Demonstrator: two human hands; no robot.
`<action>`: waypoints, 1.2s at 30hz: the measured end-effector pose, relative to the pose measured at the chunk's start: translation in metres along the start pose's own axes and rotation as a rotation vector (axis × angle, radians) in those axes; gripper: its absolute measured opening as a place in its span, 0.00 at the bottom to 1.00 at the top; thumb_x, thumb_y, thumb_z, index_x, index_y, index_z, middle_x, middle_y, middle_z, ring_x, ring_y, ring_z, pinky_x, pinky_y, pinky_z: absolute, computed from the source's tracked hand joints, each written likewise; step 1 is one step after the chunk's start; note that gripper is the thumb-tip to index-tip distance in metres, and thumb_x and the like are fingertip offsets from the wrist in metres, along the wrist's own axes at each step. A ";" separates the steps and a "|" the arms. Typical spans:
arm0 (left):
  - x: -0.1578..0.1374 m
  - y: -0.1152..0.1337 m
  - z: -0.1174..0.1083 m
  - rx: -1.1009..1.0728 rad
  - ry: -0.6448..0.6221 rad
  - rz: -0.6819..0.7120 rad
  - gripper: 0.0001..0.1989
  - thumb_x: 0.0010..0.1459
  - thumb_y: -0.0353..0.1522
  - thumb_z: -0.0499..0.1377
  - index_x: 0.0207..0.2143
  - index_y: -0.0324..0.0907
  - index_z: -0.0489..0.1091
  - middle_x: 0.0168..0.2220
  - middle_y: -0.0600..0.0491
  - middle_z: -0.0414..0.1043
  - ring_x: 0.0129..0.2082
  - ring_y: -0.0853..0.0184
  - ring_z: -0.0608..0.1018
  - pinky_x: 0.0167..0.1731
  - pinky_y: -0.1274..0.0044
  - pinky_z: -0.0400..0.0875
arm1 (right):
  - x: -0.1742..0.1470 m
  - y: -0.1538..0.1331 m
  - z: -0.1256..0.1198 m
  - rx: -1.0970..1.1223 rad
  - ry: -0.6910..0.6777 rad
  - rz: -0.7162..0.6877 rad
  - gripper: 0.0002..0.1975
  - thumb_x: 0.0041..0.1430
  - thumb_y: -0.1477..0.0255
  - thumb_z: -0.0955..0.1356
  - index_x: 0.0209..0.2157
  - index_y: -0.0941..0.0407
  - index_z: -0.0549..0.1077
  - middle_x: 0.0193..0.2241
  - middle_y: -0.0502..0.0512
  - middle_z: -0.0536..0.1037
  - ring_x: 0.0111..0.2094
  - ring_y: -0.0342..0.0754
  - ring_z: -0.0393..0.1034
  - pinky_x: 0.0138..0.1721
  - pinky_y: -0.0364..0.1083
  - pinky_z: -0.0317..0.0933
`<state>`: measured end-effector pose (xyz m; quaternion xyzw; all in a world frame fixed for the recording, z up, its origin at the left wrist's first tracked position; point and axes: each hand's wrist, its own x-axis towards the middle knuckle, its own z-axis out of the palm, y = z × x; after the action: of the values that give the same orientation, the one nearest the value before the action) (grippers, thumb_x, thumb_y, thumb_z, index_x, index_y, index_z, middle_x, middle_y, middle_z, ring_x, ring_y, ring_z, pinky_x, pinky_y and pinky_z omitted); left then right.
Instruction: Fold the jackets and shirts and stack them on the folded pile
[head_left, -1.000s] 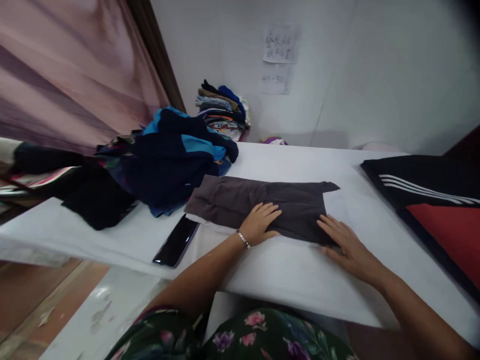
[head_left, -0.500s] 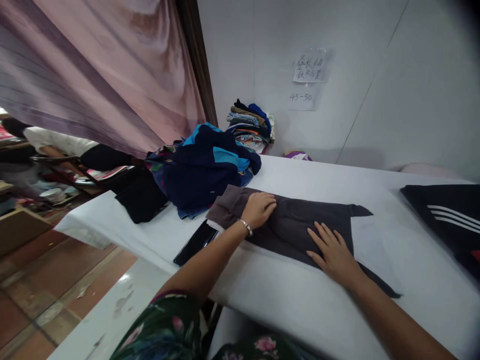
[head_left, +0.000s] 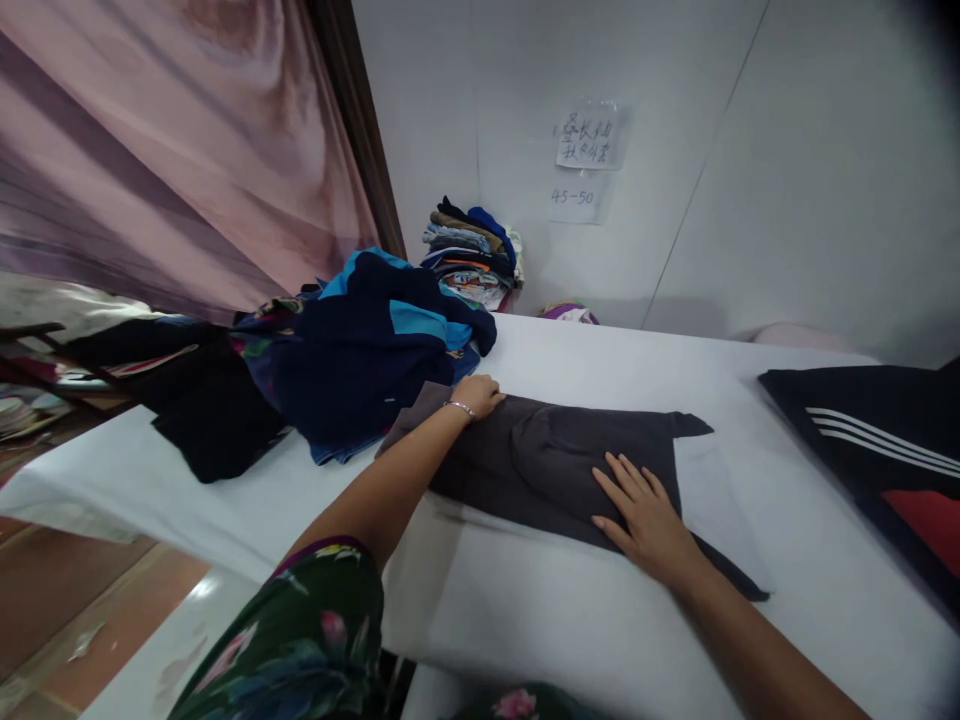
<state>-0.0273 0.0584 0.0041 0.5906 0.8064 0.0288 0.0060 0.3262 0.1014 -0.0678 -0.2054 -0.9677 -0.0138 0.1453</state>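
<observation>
A dark grey garment (head_left: pixel 555 450) lies folded and stretched out across the white table, its kind not plain from here. At its far left edge is my left hand (head_left: pixel 478 396), fingers curled together on the cloth, a bracelet at the wrist. My right hand (head_left: pixel 641 515) rests flat with spread fingers on the garment's near right part. Two dark points of the cloth stick out at the right end, with a pale patch between them. The fingertips of my left hand are partly hidden.
To the left a navy and light-blue garment (head_left: pixel 360 350) lies heaped beside black cloth (head_left: pixel 217 420). A folded clothes stack (head_left: pixel 472 255) stands by the wall. At right lies a black garment with white stripes (head_left: pixel 862 410). The table (head_left: pixel 555 610) has a near edge before me.
My left hand has moved left and away along the grey garment to its far edge, its fingers now curled. My right hand stays flat on the cloth. The view has shifted.
</observation>
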 end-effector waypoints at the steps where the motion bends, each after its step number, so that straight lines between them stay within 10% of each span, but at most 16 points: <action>1: -0.001 -0.002 0.000 0.002 -0.002 -0.006 0.17 0.62 0.41 0.50 0.39 0.42 0.75 0.45 0.46 0.74 0.48 0.59 0.72 0.46 0.71 0.61 | 0.000 0.000 0.000 -0.001 -0.003 0.002 0.30 0.64 0.55 0.58 0.64 0.49 0.54 0.67 0.55 0.50 0.66 0.56 0.44 0.61 0.60 0.48; 9: 0.004 -0.013 0.015 0.014 -0.097 -0.149 0.18 0.61 0.42 0.48 0.39 0.43 0.74 0.42 0.44 0.76 0.43 0.57 0.76 0.40 0.71 0.65 | 0.000 0.001 -0.001 0.016 -0.021 -0.004 0.30 0.64 0.55 0.59 0.65 0.49 0.53 0.67 0.56 0.48 0.66 0.56 0.43 0.61 0.60 0.48; 19: 0.004 -0.015 0.015 0.029 -0.031 -0.096 0.16 0.61 0.37 0.50 0.43 0.42 0.74 0.49 0.44 0.72 0.54 0.55 0.68 0.58 0.57 0.48 | 0.002 0.001 -0.004 0.077 -0.062 0.042 0.30 0.64 0.55 0.59 0.65 0.48 0.53 0.67 0.55 0.48 0.67 0.56 0.42 0.62 0.61 0.45; 27: -0.017 0.071 0.013 -0.245 0.077 0.280 0.25 0.63 0.44 0.48 0.59 0.45 0.61 0.63 0.47 0.59 0.63 0.59 0.58 0.62 0.58 0.47 | 0.012 -0.003 -0.023 0.234 -0.235 0.121 0.31 0.62 0.56 0.62 0.64 0.51 0.56 0.67 0.59 0.48 0.67 0.58 0.40 0.63 0.63 0.41; 36: -0.032 0.093 0.032 -0.233 -0.026 0.340 0.25 0.63 0.41 0.48 0.61 0.46 0.59 0.66 0.50 0.52 0.65 0.58 0.54 0.62 0.59 0.48 | 0.066 0.095 -0.039 0.087 -0.163 0.428 0.29 0.64 0.57 0.59 0.61 0.56 0.61 0.65 0.62 0.55 0.66 0.58 0.45 0.61 0.60 0.46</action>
<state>0.0724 0.0567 -0.0235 0.7138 0.6863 0.1151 0.0796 0.3172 0.2108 -0.0148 -0.3999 -0.9103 0.0754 0.0751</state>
